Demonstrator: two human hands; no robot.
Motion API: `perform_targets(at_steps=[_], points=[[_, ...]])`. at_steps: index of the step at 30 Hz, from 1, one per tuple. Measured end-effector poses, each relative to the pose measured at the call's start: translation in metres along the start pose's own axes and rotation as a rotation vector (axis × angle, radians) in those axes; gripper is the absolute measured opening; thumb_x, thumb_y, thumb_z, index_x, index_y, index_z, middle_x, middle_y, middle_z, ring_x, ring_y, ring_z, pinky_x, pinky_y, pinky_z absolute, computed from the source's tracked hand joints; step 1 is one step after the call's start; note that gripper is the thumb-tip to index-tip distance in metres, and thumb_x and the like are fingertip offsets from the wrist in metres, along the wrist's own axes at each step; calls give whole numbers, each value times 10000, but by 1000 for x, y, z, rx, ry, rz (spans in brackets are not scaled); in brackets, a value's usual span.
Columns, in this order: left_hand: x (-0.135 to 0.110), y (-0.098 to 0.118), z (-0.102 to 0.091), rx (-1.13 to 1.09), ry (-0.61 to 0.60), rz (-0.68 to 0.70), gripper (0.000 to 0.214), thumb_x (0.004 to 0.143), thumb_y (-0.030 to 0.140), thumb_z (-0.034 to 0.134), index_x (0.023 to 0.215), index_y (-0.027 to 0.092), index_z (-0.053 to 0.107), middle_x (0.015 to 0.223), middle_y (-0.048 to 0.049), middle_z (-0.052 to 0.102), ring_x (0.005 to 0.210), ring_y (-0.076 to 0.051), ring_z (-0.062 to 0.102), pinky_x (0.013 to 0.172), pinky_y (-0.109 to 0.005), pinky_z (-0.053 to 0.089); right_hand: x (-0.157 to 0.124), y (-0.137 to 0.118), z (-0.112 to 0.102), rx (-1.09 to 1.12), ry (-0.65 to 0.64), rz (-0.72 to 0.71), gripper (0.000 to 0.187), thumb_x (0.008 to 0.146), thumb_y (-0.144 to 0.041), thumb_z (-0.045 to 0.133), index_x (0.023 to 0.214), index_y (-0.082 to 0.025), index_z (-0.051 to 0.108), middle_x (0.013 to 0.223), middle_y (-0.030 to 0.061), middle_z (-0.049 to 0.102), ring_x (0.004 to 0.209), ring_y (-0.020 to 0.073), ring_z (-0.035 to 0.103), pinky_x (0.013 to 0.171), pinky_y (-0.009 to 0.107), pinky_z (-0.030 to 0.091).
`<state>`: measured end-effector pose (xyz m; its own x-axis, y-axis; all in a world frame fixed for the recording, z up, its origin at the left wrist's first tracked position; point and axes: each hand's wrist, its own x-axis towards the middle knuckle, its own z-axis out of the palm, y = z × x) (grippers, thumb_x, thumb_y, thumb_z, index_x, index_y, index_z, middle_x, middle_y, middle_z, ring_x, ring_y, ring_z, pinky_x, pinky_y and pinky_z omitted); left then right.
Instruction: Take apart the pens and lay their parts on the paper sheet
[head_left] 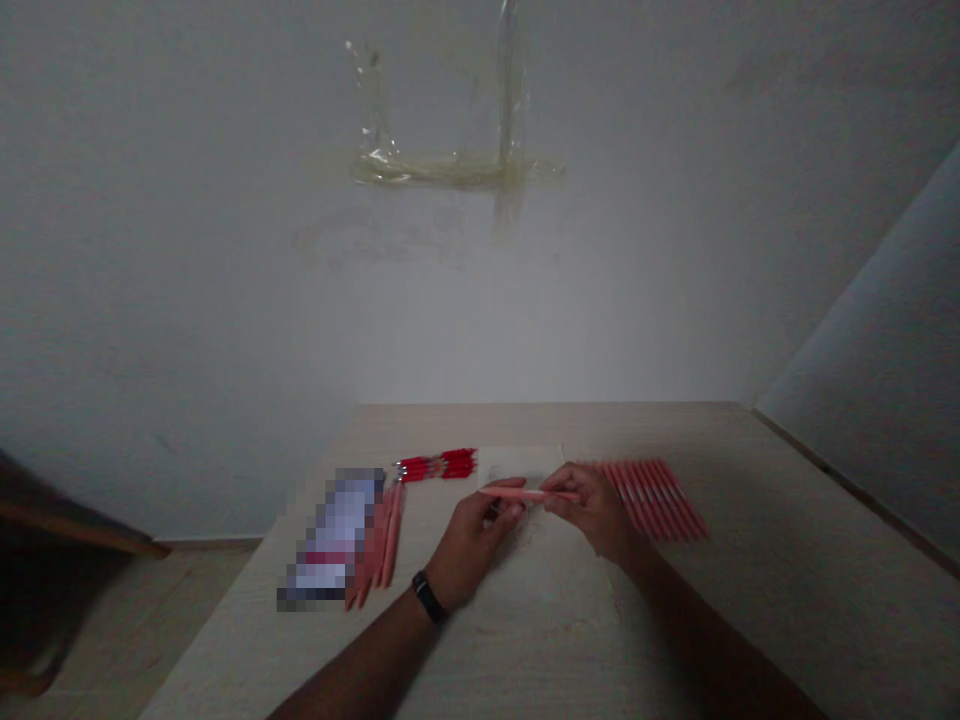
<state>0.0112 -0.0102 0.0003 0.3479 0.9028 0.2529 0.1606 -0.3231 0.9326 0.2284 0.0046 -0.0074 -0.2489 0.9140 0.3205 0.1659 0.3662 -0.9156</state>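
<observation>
A pink pen [529,494] lies level between my hands, its ends pinched in the fingers of my left hand [476,545] and my right hand [592,505]. A small dark piece shows inside my left fingers, too small to name. Just right of my right hand lies a fanned row of several pink pens [649,497]. Beyond my left hand is a bundle of red pen parts [439,464]. Several pink pen barrels [384,540] lie beside a pixelated flat packet [334,535]. A sheet of paper [517,465] sits under and behind my hands.
Everything rests on a pale wooden table [757,500], which stands against a grey wall [525,320] with dried tape marks [450,170]. A dark piece of furniture [45,520] stands low at the left above the floor [157,630]. A black band [429,597] circles my left wrist.
</observation>
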Motion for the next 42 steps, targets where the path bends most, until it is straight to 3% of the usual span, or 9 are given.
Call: perform_targets(at_steps=[4, 7, 11, 19, 24, 30, 42], points=[[5, 1, -1, -235, 127, -14, 262, 904, 404, 633, 950, 157, 709, 874, -67, 695, 763, -177, 608, 678, -270, 468, -1, -2, 0, -84, -84, -22, 239, 882, -404, 680, 994, -195, 707, 916, 51, 712, 832, 176, 649, 751, 295, 508], [8, 0, -2, -331, 212, -60, 279, 873, 413, 660, 962, 151, 696, 767, -42, 683, 688, -167, 597, 627, -264, 462, -1, -3, -13, -145, -129, -37, 264, 911, -381, 645, 1104, -208, 696, 986, 61, 713, 887, 185, 648, 767, 299, 501], [9, -1, -4, -392, 247, -109, 304, 847, 415, 677, 976, 140, 694, 752, -48, 690, 700, -178, 616, 632, -272, 468, 0, -2, -25, -227, -151, -66, 216, 920, -346, 632, 1065, -218, 727, 958, 50, 712, 851, 175, 638, 746, 287, 487], [10, -4, -10, -393, 114, -68, 276, 884, 403, 644, 923, 132, 684, 721, -39, 654, 650, -152, 576, 612, -258, 453, -2, 1, -24, -191, -235, -23, 206, 837, -372, 740, 960, -208, 761, 835, 31, 695, 760, 161, 620, 689, 268, 469], [10, -7, -11, -391, 138, -65, 267, 901, 385, 628, 964, 131, 679, 724, -39, 649, 669, -156, 581, 621, -260, 453, -1, -5, -31, -205, -260, -45, 261, 879, -394, 689, 1068, -226, 757, 867, 39, 703, 771, 159, 616, 698, 270, 465], [8, 1, -7, -385, 119, -47, 257, 900, 375, 625, 920, 124, 677, 711, -29, 635, 633, -139, 549, 602, -250, 439, -1, -6, -29, -234, -239, -31, 235, 841, -408, 736, 950, -203, 773, 844, 41, 708, 748, 154, 611, 676, 255, 449], [9, -1, -10, -350, 92, -16, 251, 902, 372, 634, 939, 128, 681, 733, -26, 634, 648, -136, 546, 605, -244, 430, -3, -14, -30, -231, -298, 1, 198, 855, -351, 716, 970, -190, 723, 860, 28, 684, 772, 156, 603, 693, 257, 434]])
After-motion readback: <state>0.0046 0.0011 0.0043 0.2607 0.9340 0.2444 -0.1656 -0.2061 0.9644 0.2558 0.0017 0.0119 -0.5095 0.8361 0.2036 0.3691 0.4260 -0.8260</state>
